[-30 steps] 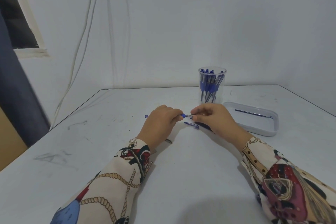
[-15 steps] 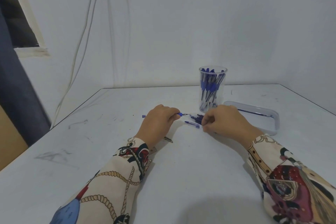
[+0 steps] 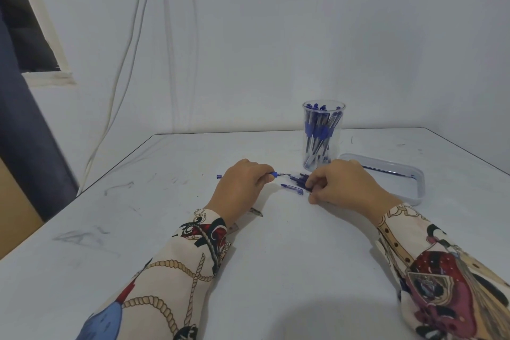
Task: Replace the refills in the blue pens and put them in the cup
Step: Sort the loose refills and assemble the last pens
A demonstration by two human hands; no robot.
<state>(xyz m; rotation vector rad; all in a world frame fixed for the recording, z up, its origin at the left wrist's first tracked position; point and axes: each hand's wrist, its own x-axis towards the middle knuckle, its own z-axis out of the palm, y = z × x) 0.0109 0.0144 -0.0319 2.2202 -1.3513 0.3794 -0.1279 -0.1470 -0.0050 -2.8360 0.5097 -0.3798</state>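
My left hand (image 3: 242, 185) grips a blue pen (image 3: 276, 174) lying level just above the white table (image 3: 276, 257); its tip points right and its blue end cap sticks out past my knuckles on the left. My right hand (image 3: 339, 185) rests on the table with curled fingers pinching at a small heap of dark blue caps (image 3: 299, 181). One blue cap (image 3: 292, 188) lies loose between my hands. Behind them stands a clear cup (image 3: 323, 135) holding several blue pens.
A shallow clear tray (image 3: 411, 188) sits at the right with a single thin refill (image 3: 389, 172) in it. A small clear pen part (image 3: 256, 212) lies by my left wrist. White cables hang down the wall at the back left.
My right hand let go of the pen tip and moved right and down onto the heap of caps. My left hand kept hold of the pen and barely moved.
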